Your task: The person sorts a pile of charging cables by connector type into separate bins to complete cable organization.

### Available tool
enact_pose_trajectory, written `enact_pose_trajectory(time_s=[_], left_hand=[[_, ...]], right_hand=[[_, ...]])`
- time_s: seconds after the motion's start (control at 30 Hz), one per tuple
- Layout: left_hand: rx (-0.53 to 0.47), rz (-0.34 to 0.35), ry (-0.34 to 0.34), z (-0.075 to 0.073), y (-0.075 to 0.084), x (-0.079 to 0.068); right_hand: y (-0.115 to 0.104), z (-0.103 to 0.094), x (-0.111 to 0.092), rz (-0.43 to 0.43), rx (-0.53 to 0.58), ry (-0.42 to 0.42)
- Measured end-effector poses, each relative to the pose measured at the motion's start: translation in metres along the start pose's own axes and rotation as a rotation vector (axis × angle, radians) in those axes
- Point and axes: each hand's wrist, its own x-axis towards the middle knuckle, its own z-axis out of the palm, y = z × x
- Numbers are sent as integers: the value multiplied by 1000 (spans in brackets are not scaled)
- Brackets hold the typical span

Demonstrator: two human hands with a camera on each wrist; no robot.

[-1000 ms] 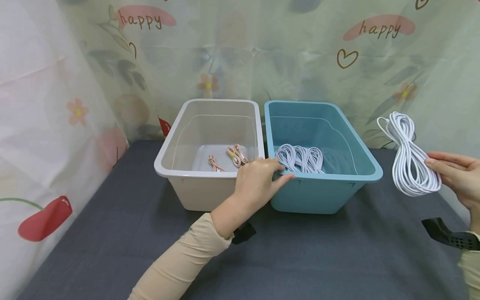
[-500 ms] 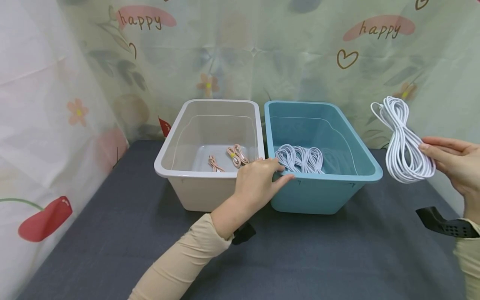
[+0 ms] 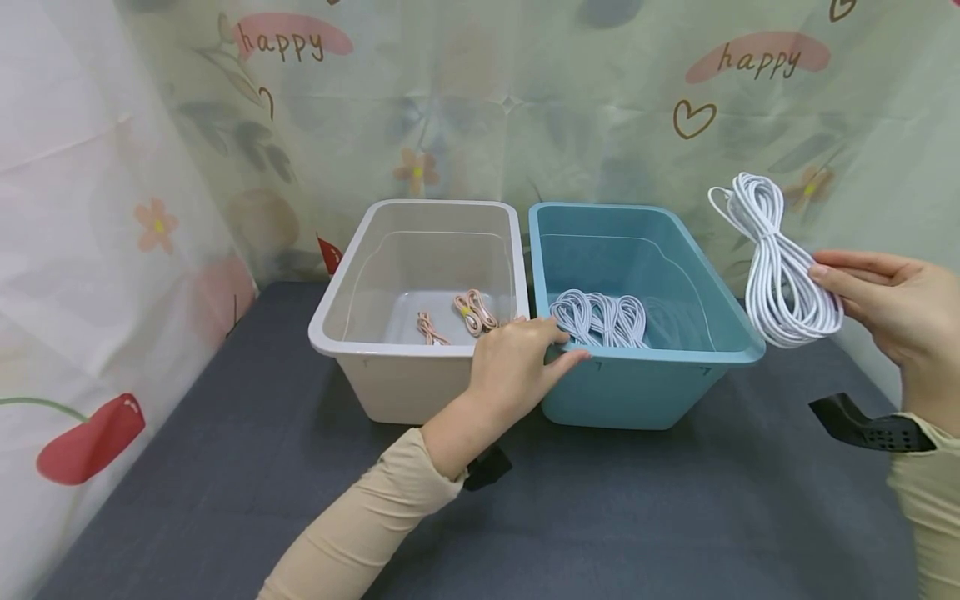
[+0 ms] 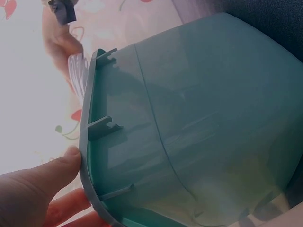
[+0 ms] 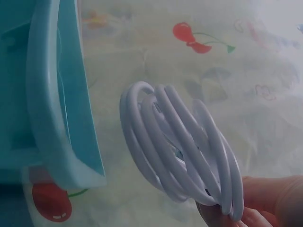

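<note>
My right hand pinches a coiled white cable between thumb and fingers, raised beside the right edge of the blue bin. In the right wrist view the loops of the white cable fan out from the fingertips. My left hand holds the blue bin's front rim near its left corner, where it meets the beige bin. The left wrist view has the thumb on the rim and the fingers passing behind it. Bundled white cables lie inside the blue bin.
Two small pinkish cable bundles, one with a yellow tie, lie in the beige bin. Both bins stand side by side on a dark grey tablecloth. A patterned curtain hangs close behind them and along the sides.
My right hand has risen and moved left toward the blue bin with the white cable. My left hand and both bins have stayed put.
</note>
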Motion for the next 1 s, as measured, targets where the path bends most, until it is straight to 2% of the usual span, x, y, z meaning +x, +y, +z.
enact_pose_trajectory(time_s=[0.23, 0.53, 0.83, 1.0], left_hand=[[3, 5, 12, 0, 0, 0], [6, 8, 7, 0, 0, 0], [-1, 9, 9, 0, 0, 0], [-3, 5, 1, 0, 0, 0]], right_hand=[[-11, 15, 2, 14, -106, 11], [-21, 33, 8, 20, -22, -47], [-31, 56, 12, 44, -47, -118], [-33, 69, 17, 31, -117, -147]])
